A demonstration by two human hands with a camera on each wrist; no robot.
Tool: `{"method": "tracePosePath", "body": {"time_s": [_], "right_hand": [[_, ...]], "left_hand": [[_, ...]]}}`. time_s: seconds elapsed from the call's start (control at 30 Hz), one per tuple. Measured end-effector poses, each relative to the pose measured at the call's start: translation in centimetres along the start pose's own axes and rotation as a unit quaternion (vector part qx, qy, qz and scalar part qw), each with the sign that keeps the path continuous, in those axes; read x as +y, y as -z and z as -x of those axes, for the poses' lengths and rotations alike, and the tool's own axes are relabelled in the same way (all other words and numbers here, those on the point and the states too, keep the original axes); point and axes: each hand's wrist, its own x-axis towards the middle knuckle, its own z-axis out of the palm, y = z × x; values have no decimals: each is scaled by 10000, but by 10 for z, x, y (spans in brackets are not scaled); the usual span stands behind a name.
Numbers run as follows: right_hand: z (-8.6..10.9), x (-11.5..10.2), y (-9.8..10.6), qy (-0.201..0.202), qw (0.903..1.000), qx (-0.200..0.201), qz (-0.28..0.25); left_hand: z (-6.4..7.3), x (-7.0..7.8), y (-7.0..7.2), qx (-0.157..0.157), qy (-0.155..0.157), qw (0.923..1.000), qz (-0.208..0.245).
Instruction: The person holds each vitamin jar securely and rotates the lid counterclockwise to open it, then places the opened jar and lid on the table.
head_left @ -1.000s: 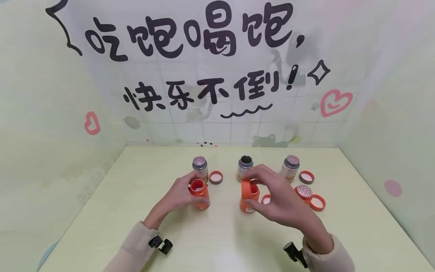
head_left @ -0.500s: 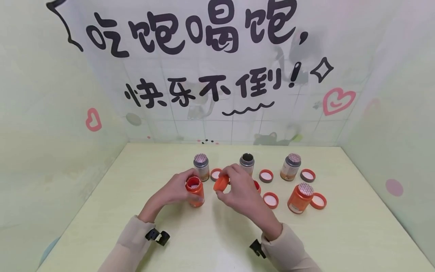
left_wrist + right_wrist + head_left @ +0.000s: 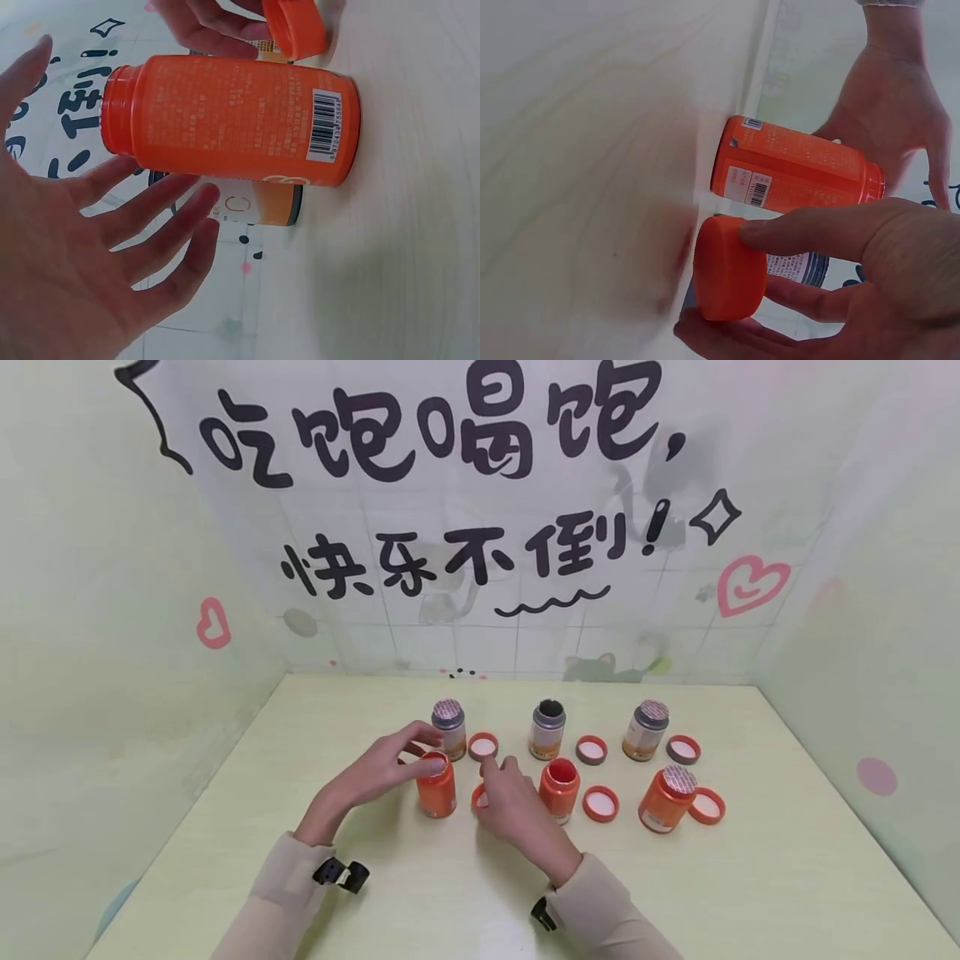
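An orange bottle point(image 3: 437, 795) stands uncapped and upright, left of centre on the table. My left hand point(image 3: 386, 767) is beside and behind its neck, fingers spread and thumb away from the body in the left wrist view. Just right of that bottle, my right hand point(image 3: 519, 806) pinches an orange lid point(image 3: 731, 270) between thumb and fingers, low over the tabletop. The lid's white inside faces up in the head view, partly hidden by the hand. A second open orange bottle point(image 3: 559, 791) stands right of this hand, its lid point(image 3: 601, 803) lying beside it.
Farther right is a foil-sealed orange bottle point(image 3: 663, 803) with an orange lid point(image 3: 707, 807). Behind stand a foil-topped grey-necked bottle point(image 3: 453, 745), an open one point(image 3: 548, 732) and another foil-topped one point(image 3: 645, 735), each with a lid nearby. A printed wall backs the table point(image 3: 360, 893).
My right hand has carried the orange lid leftward and down, from the middle bottle to beside the left one. My left hand has loosened its hold on the left orange bottle, fingers now spread.
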Motion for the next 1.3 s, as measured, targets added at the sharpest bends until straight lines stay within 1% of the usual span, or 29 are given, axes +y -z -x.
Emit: {"method": "tracePosePath", "body": {"time_s": [0.07, 0.13, 0.2, 0.27, 0.33, 0.4, 0.47, 0.53, 0.6, 0.63, 0.7, 0.77, 0.8, 0.87, 0.93, 1.0, 1.07, 1.13, 1.2, 1.3], "right_hand": [[0, 3, 0, -51, 9999, -101, 76], [-1, 4, -1, -45, 9997, -158, 160], [-2, 5, -3, 1, 9994, -200, 278], [-3, 6, -6, 46, 9989, -194, 425], [-3, 7, -8, 78, 9980, -138, 604], [-3, 8, -8, 58, 9975, -90, 701], [-2, 10, -7, -25, 9973, -120, 720], [-1, 10, 0, -107, 9980, -174, 592], [3, 9, 11, -152, 9991, -197, 330], [6, 7, 20, -106, 9996, -158, 191], [13, 3, 41, 226, 9995, 49, -192], [23, 0, 65, 658, 9954, 309, -631], [29, 0, 77, 894, 9916, 463, -813], [40, 2, 100, 1325, 9809, 796, -1184], [51, 5, 120, 1501, 9710, 1143, -1468], [59, 12, 136, 1555, 9621, 1455, -1705], [66, 19, 148, 1499, 9546, 1714, -1922], [70, 27, 156, 1395, 9502, 1895, -2042], [73, 32, 162, 1250, 9498, 1968, -2084], [75, 35, 167, 1031, 9539, 1959, -2028]], "left_hand": [[0, 1, 3, 450, -121, 9989, -26], [0, 1, 5, 1067, -238, 9940, -68], [0, 0, 7, 1729, -342, 9843, -21], [1, -1, 8, 2306, -416, 9721, 84], [2, -2, 10, 2693, -499, 9615, 218], [2, -4, 11, 2908, -568, 9545, 329], [2, -4, 11, 3030, -648, 9498, 425], [2, -4, 12, 3082, -683, 9476, 496], [1, -3, 12, 3119, -693, 9460, 548], [1, -2, 13, 3135, -691, 9453, 573], [1, 0, 13, 3158, -677, 9443, 633], [0, 1, 12, 3161, -648, 9441, 672], [0, 1, 11, 3148, -632, 9448, 658], [-1, 2, 9, 3110, -579, 9467, 613], [-2, 3, 7, 3104, -524, 9475, 568], [-3, 4, 4, 3110, -465, 9479, 511], [-4, 6, 2, 3124, -430, 9477, 483], [-4, 8, 0, 3137, -385, 9476, 469], [-4, 7, -1, 3214, -340, 9448, 544], [-3, 4, 0, 3328, -233, 9400, 717]]}}
